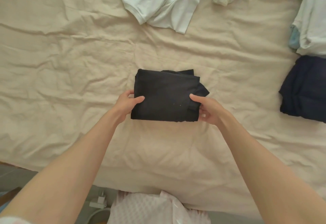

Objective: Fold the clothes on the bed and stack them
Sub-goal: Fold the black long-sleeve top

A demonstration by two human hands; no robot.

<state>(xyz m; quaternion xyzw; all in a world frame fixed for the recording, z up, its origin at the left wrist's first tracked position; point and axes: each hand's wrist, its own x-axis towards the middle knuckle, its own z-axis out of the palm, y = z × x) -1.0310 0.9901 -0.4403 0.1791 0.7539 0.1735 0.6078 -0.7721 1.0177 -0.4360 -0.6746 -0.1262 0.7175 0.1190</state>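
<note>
Black folded garment (164, 96): lying at the centre of the frame on the bed, folded into a thick rectangle, loose layers showing at its upper right corner.
Left hand (127, 103): gripping the garment's left edge, thumb lying on top, fingers going underneath.
Right hand (207, 109): gripping the garment's right edge, thumb pressing on top, fingers curling at the side.
Bed (70, 64): wearing a wrinkled cream sheet, filling most of the frame.
Pale unfolded shirt (158, 1): lying crumpled at the upper centre.
Navy folded garment (303, 89): resting at the right edge.
Light folded clothes (312, 20): sitting at the upper right, just above the navy piece.
</note>
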